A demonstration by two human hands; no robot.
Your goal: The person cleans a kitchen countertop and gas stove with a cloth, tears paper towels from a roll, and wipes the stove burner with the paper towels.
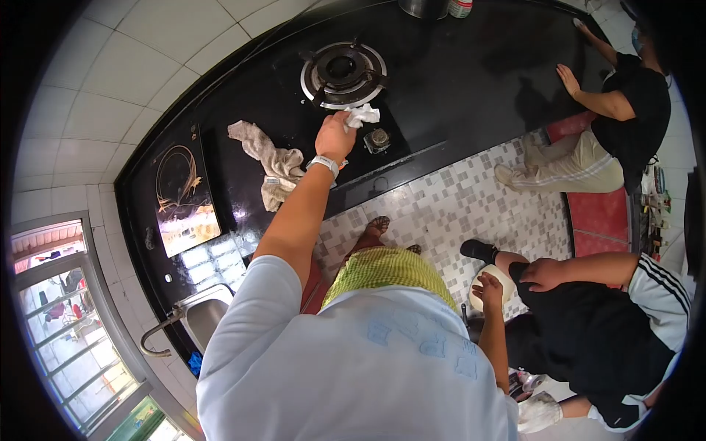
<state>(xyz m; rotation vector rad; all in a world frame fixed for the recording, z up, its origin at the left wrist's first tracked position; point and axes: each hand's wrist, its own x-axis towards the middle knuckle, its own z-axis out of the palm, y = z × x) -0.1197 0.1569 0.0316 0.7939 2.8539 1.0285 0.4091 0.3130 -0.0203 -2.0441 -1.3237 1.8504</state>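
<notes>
My left hand [334, 138], with a white band on its wrist, is closed on a crumpled white tissue [362, 115]. It is over the black counter, just below the round gas burner [343, 71] and left of the stove knob [378, 140]. A crumpled beige cloth [273, 160] lies left of this hand. My right hand [488, 291] hangs at my right side, its fingers loosely curled and apart, with nothing visible in them. It overlaps a round pale object [505, 283] lower down.
An induction plate [184, 192], sink [207, 320] and tap [156, 353] are at left. A pot [424, 7] and jar [460, 7] stand at the counter's back. One person [629, 121] rests a hand on the counter at right; another person [596, 323] is close on my right.
</notes>
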